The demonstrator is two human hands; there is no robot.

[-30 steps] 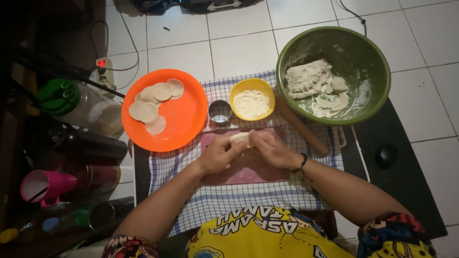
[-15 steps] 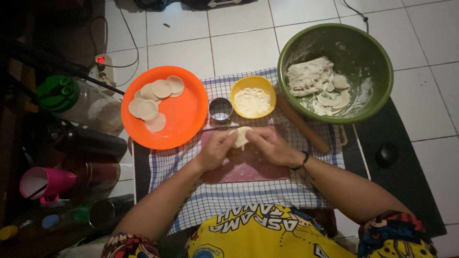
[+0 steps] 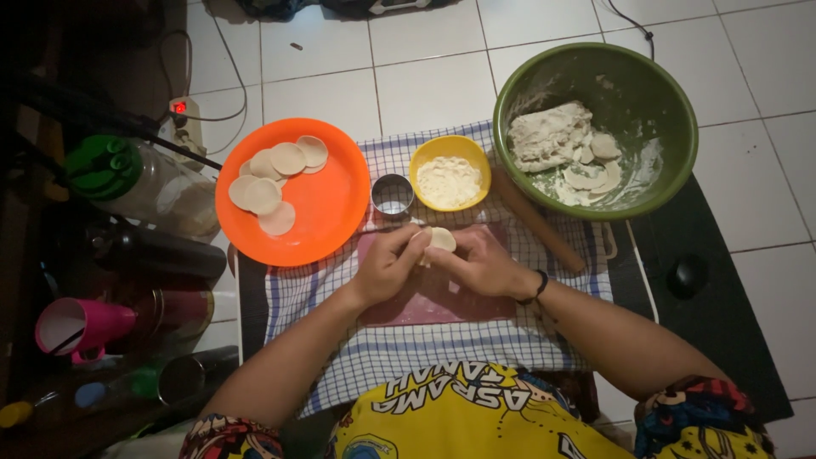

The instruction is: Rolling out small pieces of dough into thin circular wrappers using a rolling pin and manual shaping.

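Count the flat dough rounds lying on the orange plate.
5, maybe more hidden, since they overlap. On the orange plate: one top right, one beside it, one further left, one at the left rim, one lowest.

Bare pink board (image 3: 442, 302) lies open under the hands; ahead, a metal ring cutter (image 3: 392, 195) and yellow bowl (image 3: 450, 172) block passage, orange plate (image 3: 293, 191) crowds left, rolling pin (image 3: 539, 223) and green bowl (image 3: 595, 127) right
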